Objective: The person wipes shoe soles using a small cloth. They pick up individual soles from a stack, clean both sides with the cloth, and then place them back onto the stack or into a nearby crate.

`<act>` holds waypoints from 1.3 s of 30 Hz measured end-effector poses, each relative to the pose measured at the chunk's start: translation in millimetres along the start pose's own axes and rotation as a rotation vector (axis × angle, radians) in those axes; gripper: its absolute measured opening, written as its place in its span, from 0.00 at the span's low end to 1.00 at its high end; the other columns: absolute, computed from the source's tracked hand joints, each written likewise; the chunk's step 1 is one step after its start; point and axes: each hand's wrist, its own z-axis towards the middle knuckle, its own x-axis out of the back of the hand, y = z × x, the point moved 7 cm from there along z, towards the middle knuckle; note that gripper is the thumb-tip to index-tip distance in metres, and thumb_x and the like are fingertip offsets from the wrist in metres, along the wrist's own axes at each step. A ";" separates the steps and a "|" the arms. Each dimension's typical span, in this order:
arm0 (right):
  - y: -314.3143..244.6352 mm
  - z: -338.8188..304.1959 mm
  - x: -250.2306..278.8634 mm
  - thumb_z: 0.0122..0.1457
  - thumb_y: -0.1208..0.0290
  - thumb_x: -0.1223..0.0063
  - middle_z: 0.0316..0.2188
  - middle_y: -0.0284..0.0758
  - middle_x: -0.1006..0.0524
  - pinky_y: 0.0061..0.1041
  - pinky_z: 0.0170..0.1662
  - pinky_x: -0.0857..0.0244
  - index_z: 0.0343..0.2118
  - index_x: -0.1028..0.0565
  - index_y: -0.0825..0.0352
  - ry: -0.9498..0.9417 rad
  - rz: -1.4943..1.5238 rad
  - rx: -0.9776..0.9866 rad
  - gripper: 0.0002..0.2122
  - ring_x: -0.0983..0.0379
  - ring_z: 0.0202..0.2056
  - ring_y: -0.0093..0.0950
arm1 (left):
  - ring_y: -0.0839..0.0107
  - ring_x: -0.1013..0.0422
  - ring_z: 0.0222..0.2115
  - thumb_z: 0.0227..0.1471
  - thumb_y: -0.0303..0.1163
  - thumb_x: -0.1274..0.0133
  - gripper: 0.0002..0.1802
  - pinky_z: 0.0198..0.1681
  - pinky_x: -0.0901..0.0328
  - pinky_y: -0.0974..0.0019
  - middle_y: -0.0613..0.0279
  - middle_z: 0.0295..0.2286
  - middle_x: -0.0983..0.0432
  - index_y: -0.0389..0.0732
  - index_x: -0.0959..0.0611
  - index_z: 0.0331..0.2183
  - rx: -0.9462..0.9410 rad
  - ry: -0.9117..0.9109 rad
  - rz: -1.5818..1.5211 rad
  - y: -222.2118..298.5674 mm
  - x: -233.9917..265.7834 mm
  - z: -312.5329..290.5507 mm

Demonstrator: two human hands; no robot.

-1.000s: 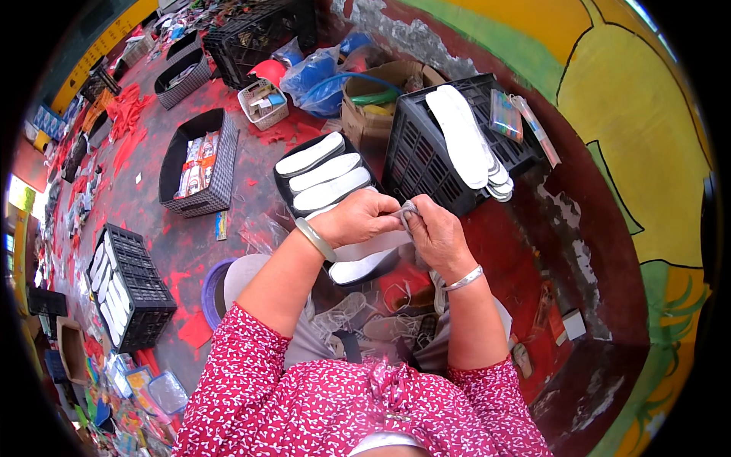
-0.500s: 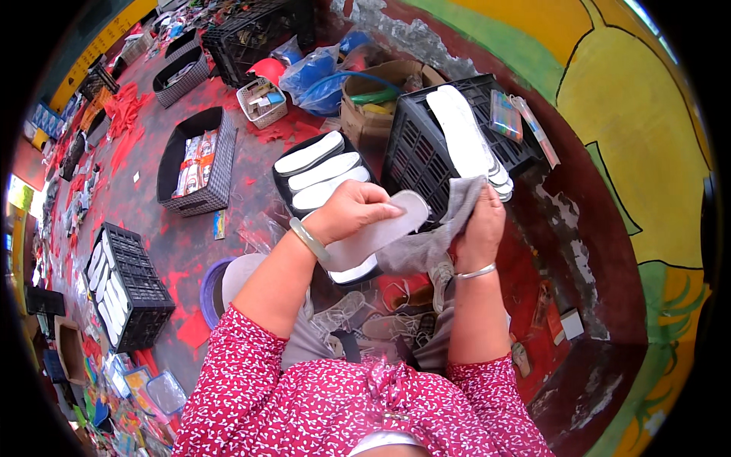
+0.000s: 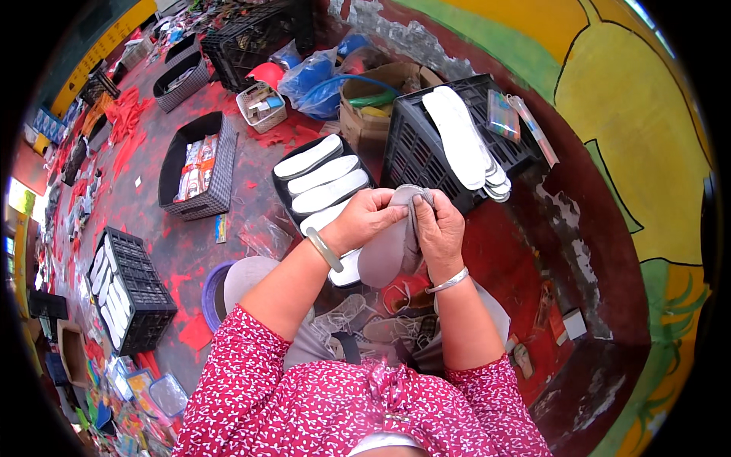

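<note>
In front of my chest a pale grey insole (image 3: 381, 257) is pinched by my left hand (image 3: 364, 221) near its upper end, thumb on top. My right hand (image 3: 443, 234) grips a grey cloth (image 3: 413, 242), bunched against the insole's right edge, with the thumb pressing near the tip. Both hands almost meet there. Just beyond them, white insoles (image 3: 329, 190) lie in rows in a black basket, partly hidden by my left hand and wrist. To the upper right, a stack of white insoles (image 3: 455, 133) rests on an upturned black crate (image 3: 422, 137).
A black crate of white insoles (image 3: 113, 297) stands at left. A woven basket (image 3: 221, 194) holds packets. Farther back are a small white basket (image 3: 263, 114), blue plastic bags (image 3: 320, 91) and a cardboard box (image 3: 362, 126). Shoes (image 3: 388, 327) lie below my hands. A painted wall (image 3: 624, 137) bounds the right.
My right hand has moved left and down, bringing the cloth from beside the insole onto its edge. The insole has turned more upright, and both hands are now close together.
</note>
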 end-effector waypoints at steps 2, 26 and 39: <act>-10.1 1.9 2.5 0.59 0.67 0.49 0.20 0.37 0.29 0.24 0.27 0.39 0.27 0.29 0.70 0.027 -0.123 0.054 0.10 0.34 0.22 0.28 | 0.84 0.32 0.35 0.58 0.32 0.51 0.14 0.40 0.35 0.77 0.69 0.35 0.25 0.34 0.22 0.42 -0.015 -0.009 -0.007 -1.1 -3.3 -0.7; -3.9 2.0 0.8 0.62 0.69 0.53 0.26 0.27 0.25 0.16 0.29 0.38 0.36 0.24 0.70 -0.212 0.232 -0.308 0.10 0.34 0.27 0.13 | 0.88 0.38 0.23 0.53 0.34 0.46 0.10 0.25 0.41 0.78 0.76 0.21 0.29 0.36 0.19 0.29 0.127 -0.029 0.161 13.7 3.7 -11.4; 22.3 10.3 24.9 0.65 0.60 0.61 0.24 0.32 0.24 0.19 0.30 0.34 0.32 0.25 0.70 0.129 0.638 -0.479 0.17 0.29 0.24 0.20 | 0.86 0.32 0.26 0.55 0.35 0.47 0.13 0.29 0.36 0.78 0.71 0.27 0.24 0.34 0.19 0.33 0.100 0.123 0.044 21.9 10.3 -14.5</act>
